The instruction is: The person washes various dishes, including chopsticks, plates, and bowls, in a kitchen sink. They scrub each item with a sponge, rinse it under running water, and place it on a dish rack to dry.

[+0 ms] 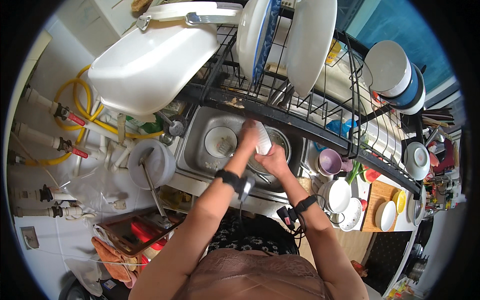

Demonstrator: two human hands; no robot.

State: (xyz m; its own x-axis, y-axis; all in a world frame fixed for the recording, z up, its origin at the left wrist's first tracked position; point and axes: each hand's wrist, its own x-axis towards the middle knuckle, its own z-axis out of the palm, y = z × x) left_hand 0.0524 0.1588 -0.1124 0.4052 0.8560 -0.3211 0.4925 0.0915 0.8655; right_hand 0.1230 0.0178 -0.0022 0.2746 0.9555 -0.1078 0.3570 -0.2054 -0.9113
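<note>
Over the right part of a steel double sink [193,138], my right hand [274,159] grips the lower end of a white ribbed dish [263,138]. My left hand [250,133], blurred, lies against the dish's left side; whether it holds anything else is hidden. Under the hands sits a round metal pan or basin [287,144] with a handle-like piece at its lower edge. In the left basin is a white bowl [213,140] with food bits and a metal mesh scrubber [226,147] in it. Food scraps lie near it on the sink floor.
A black wire dish rack [262,108] with large white plates [313,41] and a white tub [150,67] spans above the sink. On the right counter stand white bowls [337,195], a purple bowl [330,162] and a wooden cutting board [378,195]. A plastic bucket [146,174] stands left.
</note>
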